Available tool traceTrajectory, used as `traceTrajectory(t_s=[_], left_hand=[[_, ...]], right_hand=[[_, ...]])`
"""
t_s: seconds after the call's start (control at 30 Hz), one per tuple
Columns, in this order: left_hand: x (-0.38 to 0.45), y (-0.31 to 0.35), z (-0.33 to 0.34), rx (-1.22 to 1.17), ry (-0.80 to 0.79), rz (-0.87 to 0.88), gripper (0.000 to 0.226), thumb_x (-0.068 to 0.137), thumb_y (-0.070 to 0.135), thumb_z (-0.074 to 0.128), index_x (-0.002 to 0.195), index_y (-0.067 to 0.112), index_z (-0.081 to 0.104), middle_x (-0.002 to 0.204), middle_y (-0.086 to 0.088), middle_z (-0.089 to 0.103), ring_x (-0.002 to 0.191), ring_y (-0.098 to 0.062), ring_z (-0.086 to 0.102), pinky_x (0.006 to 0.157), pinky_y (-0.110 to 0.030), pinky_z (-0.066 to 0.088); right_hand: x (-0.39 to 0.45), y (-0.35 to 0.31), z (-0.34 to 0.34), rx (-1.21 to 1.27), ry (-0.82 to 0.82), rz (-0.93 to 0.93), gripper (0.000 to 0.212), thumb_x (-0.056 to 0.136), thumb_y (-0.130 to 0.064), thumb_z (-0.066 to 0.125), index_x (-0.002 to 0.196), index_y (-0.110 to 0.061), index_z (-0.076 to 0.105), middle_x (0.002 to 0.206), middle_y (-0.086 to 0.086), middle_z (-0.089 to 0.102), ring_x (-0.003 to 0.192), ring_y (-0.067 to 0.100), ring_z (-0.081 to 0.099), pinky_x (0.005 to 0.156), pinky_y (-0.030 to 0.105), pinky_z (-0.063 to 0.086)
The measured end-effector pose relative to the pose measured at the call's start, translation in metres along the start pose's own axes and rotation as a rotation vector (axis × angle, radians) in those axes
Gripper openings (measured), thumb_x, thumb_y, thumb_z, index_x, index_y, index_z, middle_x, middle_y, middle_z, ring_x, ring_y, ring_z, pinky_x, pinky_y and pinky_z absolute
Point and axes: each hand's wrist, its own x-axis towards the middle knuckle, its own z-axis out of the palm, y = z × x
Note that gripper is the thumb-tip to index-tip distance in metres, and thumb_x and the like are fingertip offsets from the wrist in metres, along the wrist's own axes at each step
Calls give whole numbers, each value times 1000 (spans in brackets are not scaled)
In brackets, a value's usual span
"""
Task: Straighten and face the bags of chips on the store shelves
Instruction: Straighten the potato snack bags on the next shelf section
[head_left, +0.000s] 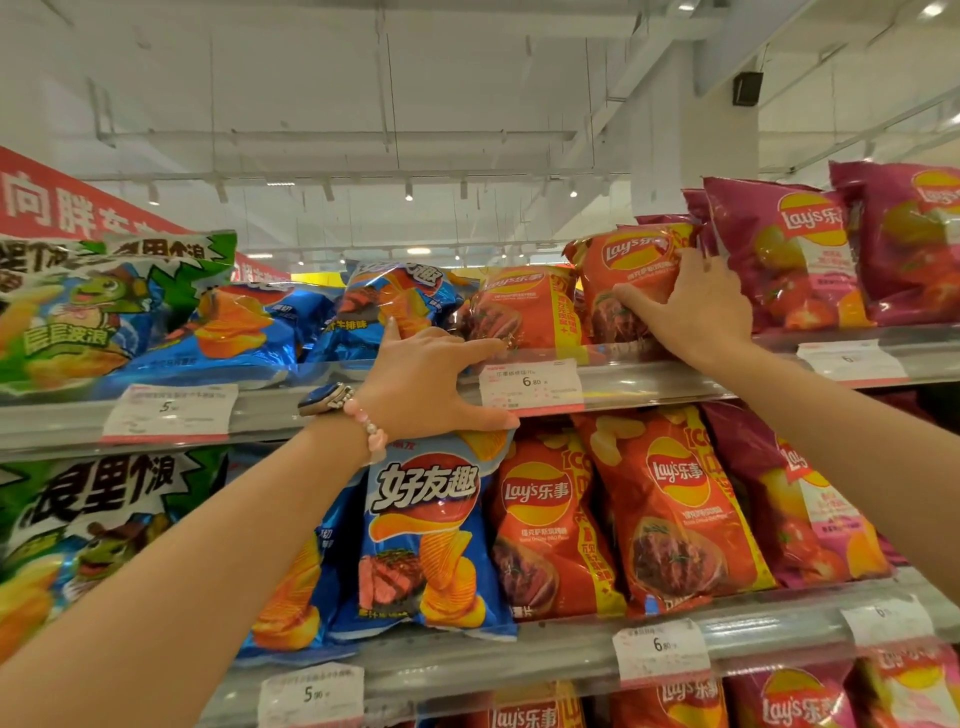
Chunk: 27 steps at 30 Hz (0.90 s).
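Note:
On the top shelf (675, 382) two orange-red Lay's bags stand side by side. My right hand (693, 312) grips the right, upright one (631, 254), with the thumb across its front and the fingers on its right edge. The left one (524, 312) leans back. My left hand (431, 382) is spread open at the shelf rail, its index finger touching that bag's lower left corner. Its thumb lies on the top of a blue ridged-chips bag (431, 540) on the shelf below.
Blue bags (249, 332) lie tilted on the top shelf at left, beside a green bag (78, 312). Magenta Lay's bags (789, 249) stand at right. The lower shelf (519, 657) holds green, blue, red and magenta bags. Price tags (532, 387) hang on the rails.

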Motion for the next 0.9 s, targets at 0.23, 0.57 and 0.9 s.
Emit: traceTrajectory(t_s=[0.23,0.57,0.9], left_hand=[[-1,0,0,19,-20,1,85,68,78,53,141,39,36,118,12,60,122,-17,45,109,-63,3],[-17,-6,-7,-9,44,45,77,75,67,59,138,26,44,134,3,48,130,-18,37,112,-59,2],[-120,-72,-51,78,293,-59,48,85,40,61,121,8,59,118,-9,60,114,-29,53,101,-48,35]], right_hand=[[-9,4,-5,-58,28,-83,75,85,-66,46,126,-4,47,126,21,52,115,41,48,90,53,43],[-24,-23,-15,42,52,-120,63,90,-43,54,138,-7,35,136,23,42,126,42,39,102,54,31],[-74,-138,5,580,-57,-373,29,85,-23,65,113,-16,58,108,9,61,92,23,57,76,32,41]])
